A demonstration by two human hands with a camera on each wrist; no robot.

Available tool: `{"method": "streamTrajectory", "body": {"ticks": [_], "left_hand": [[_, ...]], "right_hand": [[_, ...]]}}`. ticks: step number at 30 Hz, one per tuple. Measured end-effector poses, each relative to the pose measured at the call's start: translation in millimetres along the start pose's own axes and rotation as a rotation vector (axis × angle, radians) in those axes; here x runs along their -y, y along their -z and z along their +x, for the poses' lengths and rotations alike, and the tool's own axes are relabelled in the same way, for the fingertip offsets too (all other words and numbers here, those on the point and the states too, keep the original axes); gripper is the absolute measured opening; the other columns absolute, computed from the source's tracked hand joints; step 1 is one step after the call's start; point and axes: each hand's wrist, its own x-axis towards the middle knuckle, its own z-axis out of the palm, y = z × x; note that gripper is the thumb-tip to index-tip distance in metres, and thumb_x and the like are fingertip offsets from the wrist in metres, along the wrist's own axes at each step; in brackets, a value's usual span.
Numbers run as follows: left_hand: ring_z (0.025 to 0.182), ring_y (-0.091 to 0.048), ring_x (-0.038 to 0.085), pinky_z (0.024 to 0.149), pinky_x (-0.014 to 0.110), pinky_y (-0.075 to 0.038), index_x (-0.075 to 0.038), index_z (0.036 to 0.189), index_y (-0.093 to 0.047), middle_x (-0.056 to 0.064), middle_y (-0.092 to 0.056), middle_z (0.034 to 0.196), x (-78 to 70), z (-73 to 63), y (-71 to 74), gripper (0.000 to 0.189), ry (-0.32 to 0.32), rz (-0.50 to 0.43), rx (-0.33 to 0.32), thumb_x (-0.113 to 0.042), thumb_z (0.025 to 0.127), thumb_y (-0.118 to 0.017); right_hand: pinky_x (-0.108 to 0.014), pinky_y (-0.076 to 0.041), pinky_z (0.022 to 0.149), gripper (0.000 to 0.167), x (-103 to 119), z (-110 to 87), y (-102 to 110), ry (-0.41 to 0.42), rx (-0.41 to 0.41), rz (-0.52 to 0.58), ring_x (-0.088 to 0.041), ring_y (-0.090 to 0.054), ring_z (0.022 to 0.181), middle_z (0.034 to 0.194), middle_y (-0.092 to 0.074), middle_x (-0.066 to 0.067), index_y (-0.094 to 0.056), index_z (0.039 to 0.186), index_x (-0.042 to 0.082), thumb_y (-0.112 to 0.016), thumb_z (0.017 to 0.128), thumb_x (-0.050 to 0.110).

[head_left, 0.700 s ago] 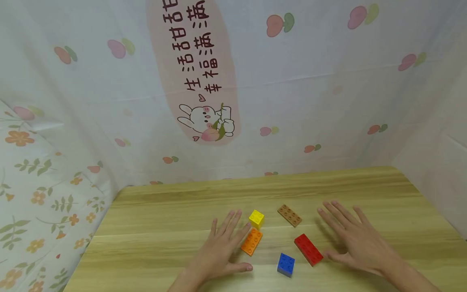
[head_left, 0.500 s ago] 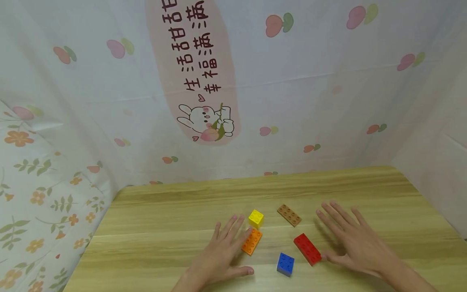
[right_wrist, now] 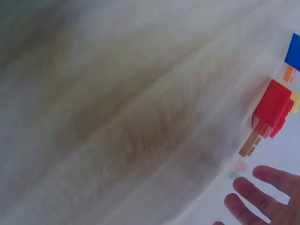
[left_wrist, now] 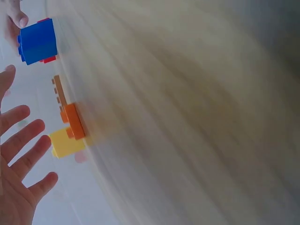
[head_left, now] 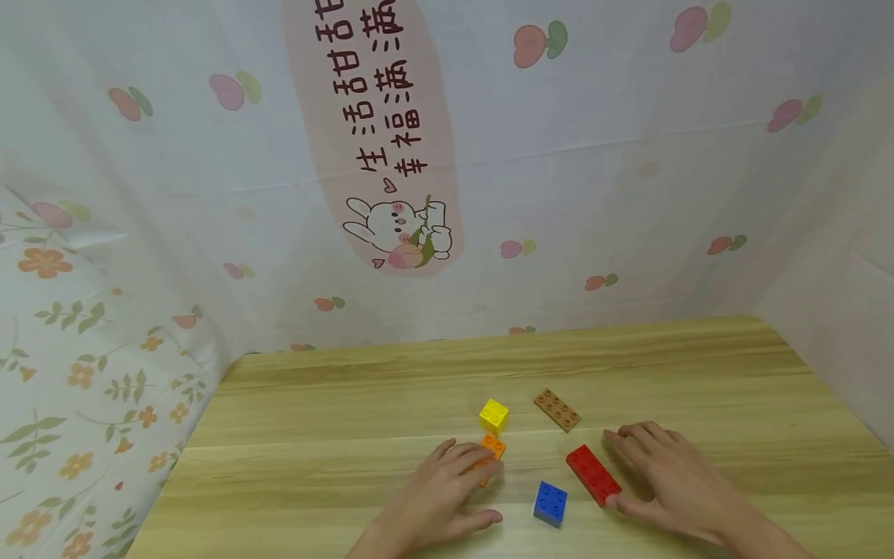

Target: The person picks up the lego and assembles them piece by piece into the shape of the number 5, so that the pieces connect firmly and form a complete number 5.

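Observation:
My left hand is over the left end of the group, fingers spread and slightly bent, partly covering a flat orange toy brick. In the left wrist view its fingertips are apart from the orange brick and the yellow brick. A square yellow brick stands behind the orange one. To the right, my right hand has loosely bent fingers and its thumb tip right at the near end of a long red brick. Between the hands sits a blue brick. Farther back lies a flat brown brick.
All the bricks lie on a wood-grain table. A white printed cloth hangs behind its far edge, and a flowered cloth borders the left side.
Both hands have drawn slightly inward, and their fingers have bent from nearly straight. My left hand has shifted right over the orange brick. The bricks keep their places.

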Motion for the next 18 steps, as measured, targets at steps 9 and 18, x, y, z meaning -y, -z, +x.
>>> {"method": "streamTrajectory", "body": {"ticks": [9,18], "left_hand": [[0.112,-0.051,0.010,0.095,0.032,-0.041,-0.017,0.119,-0.063,-0.004,-0.059,0.121,-11.6,7.7,-4.0,0.046,0.065,-0.084,0.017,-0.050,0.088,-0.055],[0.105,-0.052,0.005,0.087,0.023,-0.044,-0.020,0.116,-0.064,-0.011,-0.059,0.116,-21.4,17.5,-9.5,0.046,0.125,-0.216,0.099,-0.052,0.084,-0.060]], "right_hand": [[-0.043,-0.047,0.071,0.067,7.7,-2.3,-3.6,0.013,-0.004,0.018,-0.016,-0.051,0.088,0.096,-0.056,0.003,-0.066,0.103,0.010,-0.060,0.072,0.069],[-0.044,-0.049,0.074,0.070,18.7,0.6,-5.0,-0.024,0.071,0.059,-0.021,-0.056,0.089,0.097,-0.060,-0.002,-0.066,0.100,0.008,-0.059,0.071,0.072]]}}
